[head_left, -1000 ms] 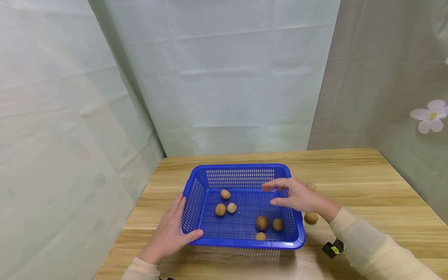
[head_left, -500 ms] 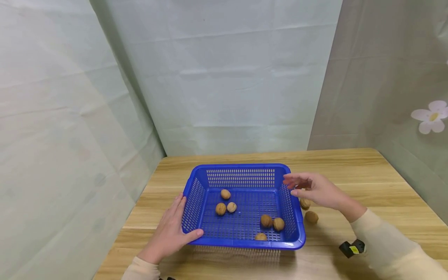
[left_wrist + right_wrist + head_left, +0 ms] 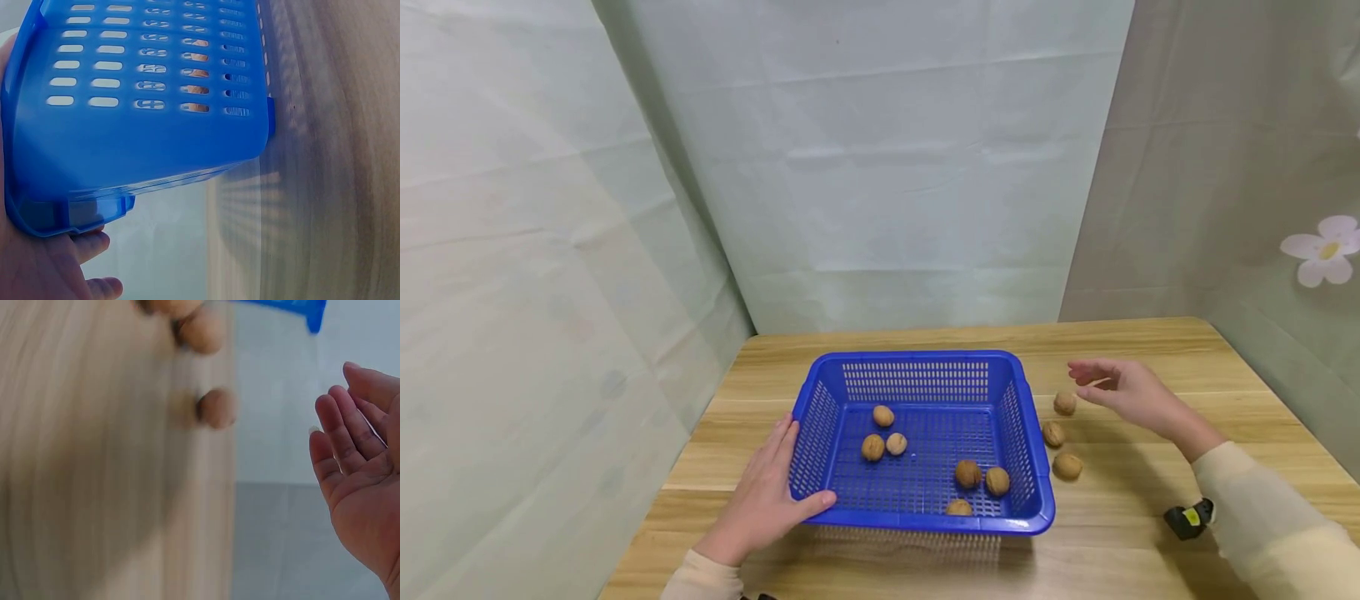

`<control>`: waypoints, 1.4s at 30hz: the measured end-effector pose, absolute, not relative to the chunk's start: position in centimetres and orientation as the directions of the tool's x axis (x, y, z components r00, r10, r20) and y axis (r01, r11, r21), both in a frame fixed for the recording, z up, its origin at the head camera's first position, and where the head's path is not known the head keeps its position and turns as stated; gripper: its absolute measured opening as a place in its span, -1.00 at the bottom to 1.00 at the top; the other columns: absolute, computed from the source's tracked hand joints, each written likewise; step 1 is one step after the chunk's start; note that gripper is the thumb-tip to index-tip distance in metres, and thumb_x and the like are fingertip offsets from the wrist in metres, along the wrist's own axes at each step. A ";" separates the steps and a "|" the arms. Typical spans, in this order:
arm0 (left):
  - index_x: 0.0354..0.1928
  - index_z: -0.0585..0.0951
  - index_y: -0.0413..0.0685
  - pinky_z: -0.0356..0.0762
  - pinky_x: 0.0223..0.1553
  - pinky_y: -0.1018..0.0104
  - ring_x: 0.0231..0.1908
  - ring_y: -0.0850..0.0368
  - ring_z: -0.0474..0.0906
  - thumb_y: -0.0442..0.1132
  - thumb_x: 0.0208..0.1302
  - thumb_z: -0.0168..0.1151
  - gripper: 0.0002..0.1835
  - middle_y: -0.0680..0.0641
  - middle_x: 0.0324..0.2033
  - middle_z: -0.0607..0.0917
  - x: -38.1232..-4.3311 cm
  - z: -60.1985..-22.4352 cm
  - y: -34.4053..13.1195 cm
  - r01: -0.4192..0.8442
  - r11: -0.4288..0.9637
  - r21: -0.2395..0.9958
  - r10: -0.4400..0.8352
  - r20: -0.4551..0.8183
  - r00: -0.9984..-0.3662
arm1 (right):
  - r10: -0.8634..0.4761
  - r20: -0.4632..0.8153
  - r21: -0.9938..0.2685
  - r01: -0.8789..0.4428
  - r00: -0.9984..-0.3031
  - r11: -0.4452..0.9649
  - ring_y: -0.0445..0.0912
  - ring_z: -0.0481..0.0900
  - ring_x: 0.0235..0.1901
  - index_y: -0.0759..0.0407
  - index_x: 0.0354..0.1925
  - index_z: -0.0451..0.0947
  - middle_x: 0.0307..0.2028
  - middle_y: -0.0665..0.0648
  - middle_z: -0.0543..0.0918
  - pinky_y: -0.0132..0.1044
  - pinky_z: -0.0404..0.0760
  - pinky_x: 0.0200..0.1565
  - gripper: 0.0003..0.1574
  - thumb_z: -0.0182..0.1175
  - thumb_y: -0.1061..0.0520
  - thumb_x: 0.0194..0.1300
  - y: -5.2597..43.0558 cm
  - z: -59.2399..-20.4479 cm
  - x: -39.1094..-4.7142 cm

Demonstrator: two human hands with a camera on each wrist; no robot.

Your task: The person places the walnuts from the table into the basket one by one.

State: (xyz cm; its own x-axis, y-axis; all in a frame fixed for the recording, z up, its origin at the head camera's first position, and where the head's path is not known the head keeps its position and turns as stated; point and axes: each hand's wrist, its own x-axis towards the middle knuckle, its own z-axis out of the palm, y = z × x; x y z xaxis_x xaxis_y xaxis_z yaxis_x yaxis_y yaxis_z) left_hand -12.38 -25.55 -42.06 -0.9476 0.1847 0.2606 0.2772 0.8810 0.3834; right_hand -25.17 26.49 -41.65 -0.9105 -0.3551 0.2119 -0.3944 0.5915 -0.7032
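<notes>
A blue plastic basket (image 3: pixel 925 523) with slotted walls sits on the table. My left hand (image 3: pixel 760 492) holds its near left corner, thumb on the front rim and fingers along the left side; in the left wrist view fingertips (image 3: pixel 94 244) show below the rim. Inside lie several walnuts (image 3: pixel 872 448), one group at left and another (image 3: pixel 967 474) at the near right. Past the basket's right wall, three walnuts lie on the wood, the farthest walnut (image 3: pixel 1064 403) nearest my right hand (image 3: pixel 1131 400). That hand hovers with loosely bent fingers and a bare palm (image 3: pixel 369 500).
The wooden table (image 3: pixel 1150 533) has its far edge near a pale cloth backdrop (image 3: pixel 880 208). More cloth hangs at the left and right, with a printed flower (image 3: pixel 1326 250) on the right one.
My right hand has moved right, from over the basket to above the table, uncovering the walnuts there. A dark walnut in the basket shifted slightly. My left hand has stayed put.
</notes>
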 end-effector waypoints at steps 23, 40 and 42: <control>0.44 0.09 -0.33 0.05 0.29 -0.28 0.42 -0.24 -0.03 0.30 -0.06 0.40 0.21 -0.25 0.46 0.04 -12.4 -42.6 -25.5 0.269 0.879 0.393 0.178 0.252 -0.951 | -0.341 0.125 -0.690 -0.328 -0.932 0.645 0.18 0.57 -0.01 0.41 0.15 0.48 0.02 0.35 0.61 0.00 0.59 -0.03 -0.31 0.31 -0.06 0.24 28.3 -47.1 -27.9; 0.42 0.11 -0.36 0.09 0.28 -0.27 0.40 -0.26 0.00 0.32 -0.04 0.37 0.19 -0.28 0.44 0.08 -12.3 -42.2 -25.6 0.299 0.884 0.358 0.197 0.295 -0.935 | -0.385 0.066 -0.642 -0.335 -0.920 0.689 0.18 0.54 0.04 0.31 0.12 0.53 0.00 0.26 0.64 0.18 0.46 0.09 -0.31 0.39 -0.07 0.14 27.0 -48.0 -28.9; 0.43 0.11 -0.36 0.09 0.28 -0.27 0.41 -0.25 0.00 0.31 -0.04 0.37 0.19 -0.28 0.44 0.07 -12.3 -42.1 -25.5 0.298 0.885 0.358 0.195 0.295 -0.935 | -0.394 0.071 -0.630 -0.347 -0.916 0.695 0.17 0.54 0.04 0.31 0.11 0.54 -0.02 0.25 0.64 0.18 0.45 0.09 -0.31 0.40 -0.05 0.13 27.0 -48.1 -29.0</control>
State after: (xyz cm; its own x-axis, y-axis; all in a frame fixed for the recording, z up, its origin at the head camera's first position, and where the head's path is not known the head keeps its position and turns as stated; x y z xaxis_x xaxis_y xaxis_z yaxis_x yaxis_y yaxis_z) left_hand -12.32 -25.55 -42.08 -0.9352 0.1955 0.2953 0.2980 0.8848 0.3582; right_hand -28.99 27.00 -48.06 -0.9165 -0.3937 0.0712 -0.3474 0.6947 -0.6298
